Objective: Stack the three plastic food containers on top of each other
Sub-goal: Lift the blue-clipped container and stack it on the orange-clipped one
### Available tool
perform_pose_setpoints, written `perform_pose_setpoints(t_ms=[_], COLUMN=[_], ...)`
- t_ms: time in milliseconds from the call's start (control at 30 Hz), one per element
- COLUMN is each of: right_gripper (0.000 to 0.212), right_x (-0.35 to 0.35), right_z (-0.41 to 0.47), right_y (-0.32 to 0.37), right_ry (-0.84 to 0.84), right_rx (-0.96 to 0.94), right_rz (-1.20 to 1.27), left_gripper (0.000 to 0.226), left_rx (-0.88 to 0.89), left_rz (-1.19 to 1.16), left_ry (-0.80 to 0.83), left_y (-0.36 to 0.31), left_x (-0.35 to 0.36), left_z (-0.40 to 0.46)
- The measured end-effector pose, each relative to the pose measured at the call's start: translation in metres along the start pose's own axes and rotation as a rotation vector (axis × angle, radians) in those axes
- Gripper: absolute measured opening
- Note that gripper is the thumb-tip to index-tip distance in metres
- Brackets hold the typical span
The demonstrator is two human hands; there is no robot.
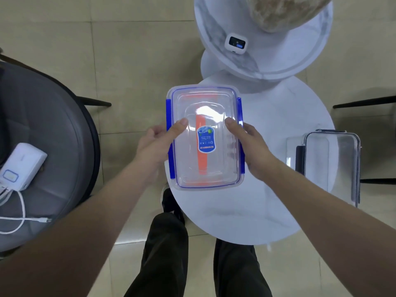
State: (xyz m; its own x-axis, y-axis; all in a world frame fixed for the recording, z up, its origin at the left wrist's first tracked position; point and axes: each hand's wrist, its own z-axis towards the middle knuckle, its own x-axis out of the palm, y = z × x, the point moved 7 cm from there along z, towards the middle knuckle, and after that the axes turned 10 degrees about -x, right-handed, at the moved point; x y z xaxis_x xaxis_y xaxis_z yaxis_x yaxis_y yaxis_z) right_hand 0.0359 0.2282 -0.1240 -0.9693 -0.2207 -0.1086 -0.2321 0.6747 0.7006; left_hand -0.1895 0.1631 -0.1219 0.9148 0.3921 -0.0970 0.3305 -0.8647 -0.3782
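Note:
A clear plastic container with blue side clips (216, 163) and a blue label on its lid is held over the left part of the round white table (267, 211). Orange shows through it from below, apparently an orange-trimmed container underneath; whether the two touch I cannot tell. My left hand (156, 144) grips its left side, thumb on the lid. My right hand (250, 146) grips the right side, thumb on the lid too. A clear container with dark clips (330, 163) lies at the table's right edge.
A second, higher white marble round table (278, 58) stands behind, bearing a small white device (236, 44) and a furry object. A grey chair (49, 146) at left carries a white power bank (22, 166) with cable. My legs are below the table's edge.

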Motion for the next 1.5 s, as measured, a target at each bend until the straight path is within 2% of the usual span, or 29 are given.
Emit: perform_pose_setpoints(t_ms=[33, 100, 167, 367, 633, 767, 900, 1067, 1167, 1267, 1500], right_gripper=[0.114, 0.082, 0.066, 0.08, 0.075, 0.061, 0.049, 0.041, 0.047, 0.065, 0.069], right_x=[-0.001, 0.0, 0.0, 0.002, 0.001, -0.002, -0.008, -0.019, -0.027, -0.035, -0.064], right_z=[0.001, 0.0, 0.001, -0.001, -0.009, -0.019, -0.035, -0.045, -0.049, -0.055, -0.079], right_y=[-0.001, 0.002, 0.003, -0.003, -0.007, -0.013, -0.027, -0.03, -0.025, -0.018, 0.007], right_ry=[0.042, 0.11, 0.119, 0.089, 0.066, 0.045, 0.0, -0.019, -0.016, -0.01, 0.014], right_rx=[0.018, 0.002, -0.014, -0.011, -0.029, -0.031, -0.019, -0.011, -0.03, -0.049, -0.101], right_rz=[-0.022, -0.07, -0.081, -0.033, -0.002, 0.019, 0.048, 0.079, 0.078, 0.054, 0.029], left_gripper=[0.101, 0.093, 0.093, 0.094, 0.097, 0.101, 0.085, 0.086, 0.082, 0.082, 0.086], left_rx=[-0.016, -0.032, -0.037, -0.044, -0.044, -0.071, -0.091, -0.107, -0.112, -0.11, -0.046], left_rz=[0.034, 0.082, 0.09, 0.038, 0.012, -0.022, -0.044, -0.08, -0.099, -0.116, -0.07], left_ry=[0.046, 0.12, 0.14, 0.133, 0.164, 0.167, 0.166, 0.144, 0.135, 0.134, 0.149], left_y=[0.0, 0.001, 0.001, 0.005, 0.01, 0.021, 0.037, 0.049, 0.055, 0.057, 0.041], left_x=[0.0, 0.002, 0.002, 0.004, 0.005, 0.007, 0.008, 0.013, 0.019, 0.027, 0.049], left_z=[0.002, 0.003, 0.004, -0.004, -0.01, -0.016, -0.024, -0.038, -0.048, -0.058, -0.088])
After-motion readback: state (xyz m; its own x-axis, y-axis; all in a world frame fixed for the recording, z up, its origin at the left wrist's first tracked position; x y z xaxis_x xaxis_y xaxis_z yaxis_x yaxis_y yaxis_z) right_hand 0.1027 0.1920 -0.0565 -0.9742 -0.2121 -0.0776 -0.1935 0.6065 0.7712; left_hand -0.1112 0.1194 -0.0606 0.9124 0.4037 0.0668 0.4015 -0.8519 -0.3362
